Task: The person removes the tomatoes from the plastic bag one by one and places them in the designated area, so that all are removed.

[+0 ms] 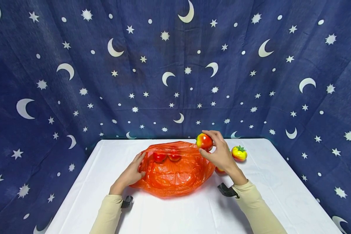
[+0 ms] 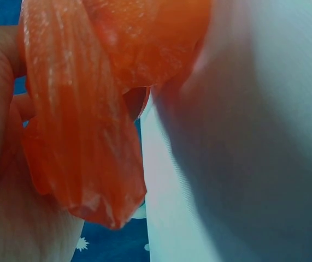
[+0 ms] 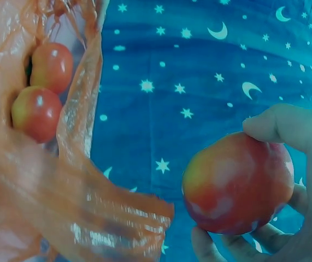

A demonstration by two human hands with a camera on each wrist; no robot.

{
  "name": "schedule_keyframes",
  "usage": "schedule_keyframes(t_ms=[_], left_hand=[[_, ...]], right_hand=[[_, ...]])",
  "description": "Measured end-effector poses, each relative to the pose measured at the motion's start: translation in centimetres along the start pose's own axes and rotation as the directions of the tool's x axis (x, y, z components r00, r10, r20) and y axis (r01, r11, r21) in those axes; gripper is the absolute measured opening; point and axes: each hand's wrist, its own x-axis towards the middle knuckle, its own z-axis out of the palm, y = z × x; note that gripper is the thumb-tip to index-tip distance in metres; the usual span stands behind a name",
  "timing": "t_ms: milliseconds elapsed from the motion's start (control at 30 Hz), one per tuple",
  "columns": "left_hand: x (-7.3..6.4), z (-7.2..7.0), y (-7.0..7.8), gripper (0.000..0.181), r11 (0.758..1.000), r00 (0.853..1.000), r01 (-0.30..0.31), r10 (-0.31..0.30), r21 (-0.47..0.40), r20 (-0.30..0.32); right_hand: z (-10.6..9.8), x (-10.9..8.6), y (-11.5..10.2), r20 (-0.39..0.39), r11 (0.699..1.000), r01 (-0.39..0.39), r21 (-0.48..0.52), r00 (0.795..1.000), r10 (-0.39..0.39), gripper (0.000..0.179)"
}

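A thin orange plastic bag (image 1: 171, 178) lies spread on the table with its mouth gaping. My left hand (image 1: 131, 174) holds the bag at its left side, and a gathered flap of plastic (image 2: 90, 142) hangs beside the palm in the left wrist view. Two red-and-yellow tomatoes (image 3: 37, 113) are inside the bag. Above the right end of the bag's mouth, my right hand (image 1: 222, 156) grips another red-and-yellow tomato (image 1: 204, 141) between thumb and fingers. That tomato (image 3: 237, 183) is clear of the plastic in the right wrist view.
Right of the bag, a yellow-and-red tomato with a green leafy top (image 1: 239, 153) sits on the white-covered table (image 1: 269, 182). Another tomato (image 1: 220, 171) is partly hidden by the right hand and bag. A dark blue curtain (image 1: 175, 97) with moons and stars surrounds the table.
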Motion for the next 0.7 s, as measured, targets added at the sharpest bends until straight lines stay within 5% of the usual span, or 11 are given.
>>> schedule_keyframes(t_ms=[267, 700], left_hand=[[0.0, 0.2, -0.2, 0.087, 1.000, 1.000, -0.011, 0.011, 0.005, -0.007], [0.0, 0.2, -0.1, 0.089, 1.000, 1.000, -0.004, 0.004, 0.003, -0.005]], right_hand=[[-1.1, -0.3, 0.8, -0.016, 0.998, -0.050, 0.027, 0.999, 0.051, 0.061], [-2.4, -1.0, 2.8, -0.033, 0.994, -0.088, -0.067, 0.996, 0.086, 0.066]])
